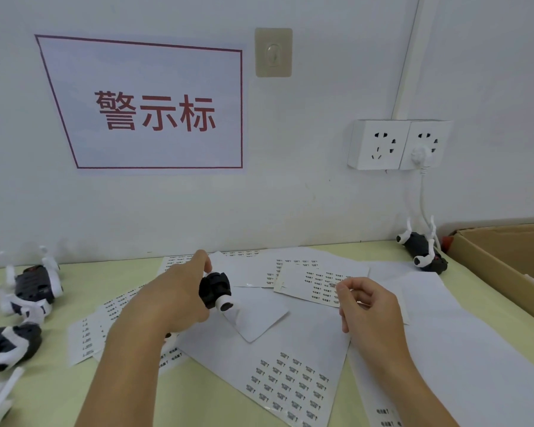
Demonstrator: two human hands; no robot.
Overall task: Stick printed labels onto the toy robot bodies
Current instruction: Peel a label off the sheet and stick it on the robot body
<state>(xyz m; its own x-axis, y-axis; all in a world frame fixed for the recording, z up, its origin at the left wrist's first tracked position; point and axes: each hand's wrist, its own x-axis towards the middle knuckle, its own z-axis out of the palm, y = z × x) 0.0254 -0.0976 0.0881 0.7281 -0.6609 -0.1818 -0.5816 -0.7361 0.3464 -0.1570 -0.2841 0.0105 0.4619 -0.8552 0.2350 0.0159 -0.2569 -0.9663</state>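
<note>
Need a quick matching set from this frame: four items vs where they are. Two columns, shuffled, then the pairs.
Items:
1. toy robot body
2. cardboard box
3. red-bordered sign
4. white plug

Places:
A. in the right-hand wall socket
B. gripped in the left hand
C. on the table's right edge
D. on the wall, upper left

Pairs: 1-B, 2-C, 3-D, 4-A

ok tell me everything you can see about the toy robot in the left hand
The toy robot is small, with a black body that looks like ribbed plastic and a white limb ending in a dark round tip, pointing toward the lower right. The left hand grips it from the left, fingers curled around it and hiding much of the body. It is held above the label sheets on the table. No stuck label can be made out on it.
</note>
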